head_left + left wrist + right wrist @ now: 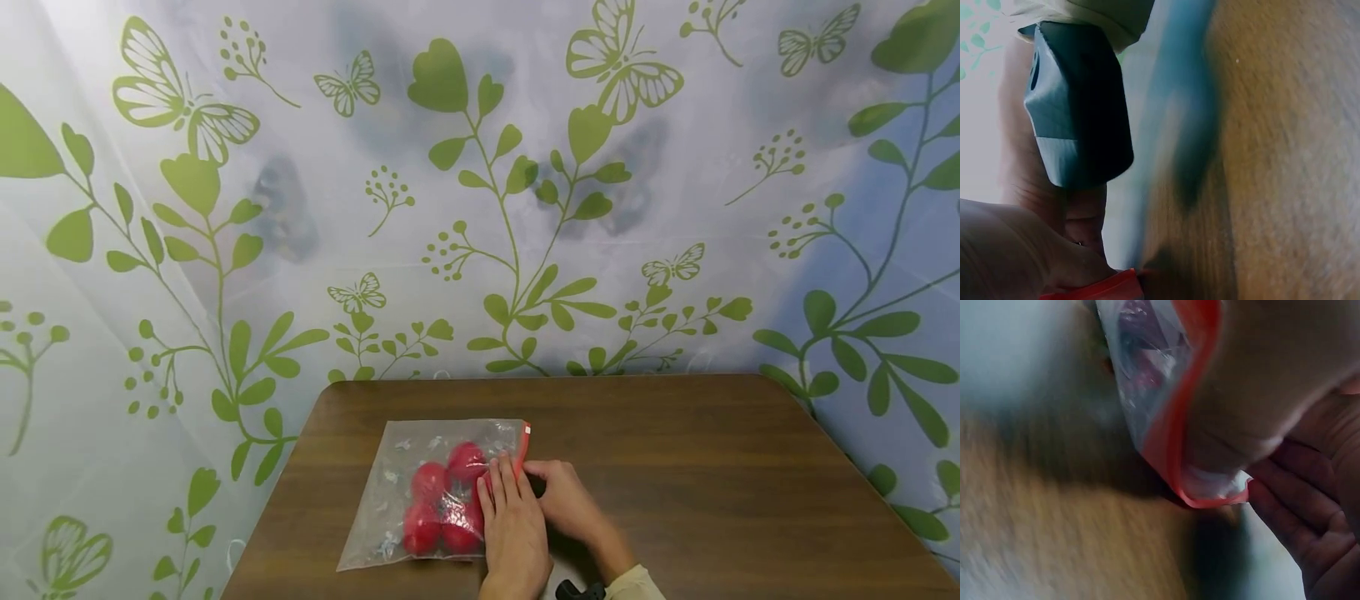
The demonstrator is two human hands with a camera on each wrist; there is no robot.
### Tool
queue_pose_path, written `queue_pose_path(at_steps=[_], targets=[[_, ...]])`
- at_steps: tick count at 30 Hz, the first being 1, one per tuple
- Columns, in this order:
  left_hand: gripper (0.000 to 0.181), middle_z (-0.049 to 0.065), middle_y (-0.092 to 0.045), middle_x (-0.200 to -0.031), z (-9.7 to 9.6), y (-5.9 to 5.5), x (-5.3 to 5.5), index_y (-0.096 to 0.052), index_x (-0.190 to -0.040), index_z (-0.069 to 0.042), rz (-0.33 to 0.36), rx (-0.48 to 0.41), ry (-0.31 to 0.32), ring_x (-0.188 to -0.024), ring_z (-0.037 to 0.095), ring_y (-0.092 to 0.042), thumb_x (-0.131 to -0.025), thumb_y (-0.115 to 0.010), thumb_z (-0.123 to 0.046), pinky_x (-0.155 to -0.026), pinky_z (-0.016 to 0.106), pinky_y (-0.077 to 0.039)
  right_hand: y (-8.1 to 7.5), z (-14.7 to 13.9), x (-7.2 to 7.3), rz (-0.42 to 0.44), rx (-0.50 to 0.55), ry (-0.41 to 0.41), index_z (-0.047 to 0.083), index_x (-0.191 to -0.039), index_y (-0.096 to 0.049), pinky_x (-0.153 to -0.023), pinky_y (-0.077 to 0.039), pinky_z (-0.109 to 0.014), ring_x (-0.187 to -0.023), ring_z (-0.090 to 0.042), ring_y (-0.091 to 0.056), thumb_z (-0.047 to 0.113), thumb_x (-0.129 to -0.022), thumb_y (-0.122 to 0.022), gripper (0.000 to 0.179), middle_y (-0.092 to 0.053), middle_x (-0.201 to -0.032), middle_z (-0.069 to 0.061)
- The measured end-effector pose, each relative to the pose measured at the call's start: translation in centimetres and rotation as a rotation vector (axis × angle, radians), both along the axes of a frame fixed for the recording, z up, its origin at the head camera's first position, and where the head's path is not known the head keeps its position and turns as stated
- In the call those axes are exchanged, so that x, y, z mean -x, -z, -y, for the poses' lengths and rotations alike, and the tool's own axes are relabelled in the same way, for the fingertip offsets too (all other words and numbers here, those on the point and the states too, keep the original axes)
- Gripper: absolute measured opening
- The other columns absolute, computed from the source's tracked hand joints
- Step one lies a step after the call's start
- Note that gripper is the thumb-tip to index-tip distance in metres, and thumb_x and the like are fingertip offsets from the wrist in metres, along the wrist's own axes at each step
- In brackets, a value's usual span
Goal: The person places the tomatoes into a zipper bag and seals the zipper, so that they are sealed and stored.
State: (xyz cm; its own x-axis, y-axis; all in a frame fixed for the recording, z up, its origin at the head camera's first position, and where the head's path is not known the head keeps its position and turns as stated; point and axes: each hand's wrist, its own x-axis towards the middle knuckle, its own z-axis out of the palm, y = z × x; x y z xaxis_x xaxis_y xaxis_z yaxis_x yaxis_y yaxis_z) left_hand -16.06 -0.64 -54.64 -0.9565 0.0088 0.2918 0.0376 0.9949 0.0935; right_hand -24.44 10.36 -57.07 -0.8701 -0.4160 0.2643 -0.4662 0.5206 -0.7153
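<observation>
A clear zip bag (397, 475) with a red edge (525, 442) lies flat on the table, holding several round red tomatoes (431, 481). My left hand (516, 529) rests over the bag's right side, its fingers extended and close together. Just right of it, my right hand (567, 498) pinches the bag at the red edge. In the right wrist view the red rim (1179, 444) bends round a digit at the bag's corner; which hand's it is, I cannot tell. A dark patch between the hands is too small to identify.
Brown wooden table (697, 467) extends right of the hands and behind the bag. A white curtain (450, 250) with green leaves and butterflies hangs behind it. A black wrist device (1079, 106) sits below a beige sleeve (633, 583).
</observation>
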Motion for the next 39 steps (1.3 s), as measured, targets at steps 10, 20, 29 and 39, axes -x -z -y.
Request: queue_pose_path(at_steps=[10, 20, 29, 39], targets=[[0.108, 0.024, -0.04, -0.172, -0.1, -0.3, 0.0, -0.048, -0.16, 0.004, 0.062, -0.02, 0.013, -0.161, 0.041, -0.04, -0.067, -0.098, -0.02, -0.131, 0.061, -0.032, -0.1, -0.6, -0.3, 0.017, 0.031, 0.032, 0.018, -0.125, -0.084, -0.105, -0.061, -0.042, -0.116, -0.013, -0.076, 0.012, -0.081, -0.092, 0.045, -0.082, -0.125, 0.004], [0.106, 0.024, -0.036, -0.174, 0.1, -0.5, 0.3, -0.049, -0.159, 0.003, 0.132, -0.017, 0.013, -0.163, 0.042, -0.035, -0.069, -0.099, -0.021, -0.132, 0.062, -0.028, -0.8, -3.2, -0.9, 0.053, 0.149, 0.037, 0.007, -0.127, -0.081, -0.094, -0.066, -0.037, -0.112, -0.026, -0.081, 0.014, -0.092, -0.089, 0.036, -0.083, -0.123, -0.008], [0.099, 0.023, -0.038, -0.174, -0.6, -0.4, 0.9, -0.055, -0.158, -0.001, 0.176, -0.007, -0.004, -0.164, 0.042, -0.034, -0.07, -0.099, -0.017, -0.134, 0.062, -0.024, -1.0, -5.1, -1.8, 0.083, 0.111, 0.1, 0.007, -0.128, -0.08, -0.095, -0.065, -0.04, -0.111, -0.025, -0.081, 0.018, -0.095, -0.087, 0.036, -0.083, -0.122, -0.006], [0.109, 0.027, -0.04, -0.171, -1.1, -1.3, 2.0, -0.048, -0.162, -0.005, 0.099, 0.009, 0.018, -0.158, 0.047, -0.042, -0.071, -0.1, -0.032, -0.129, 0.063, -0.032, -1.8, -6.3, -3.0, 0.149, 0.058, 0.171, 0.01, -0.134, -0.078, -0.099, -0.062, -0.032, -0.117, -0.022, -0.079, 0.027, -0.099, -0.084, 0.04, -0.082, -0.128, -0.004]])
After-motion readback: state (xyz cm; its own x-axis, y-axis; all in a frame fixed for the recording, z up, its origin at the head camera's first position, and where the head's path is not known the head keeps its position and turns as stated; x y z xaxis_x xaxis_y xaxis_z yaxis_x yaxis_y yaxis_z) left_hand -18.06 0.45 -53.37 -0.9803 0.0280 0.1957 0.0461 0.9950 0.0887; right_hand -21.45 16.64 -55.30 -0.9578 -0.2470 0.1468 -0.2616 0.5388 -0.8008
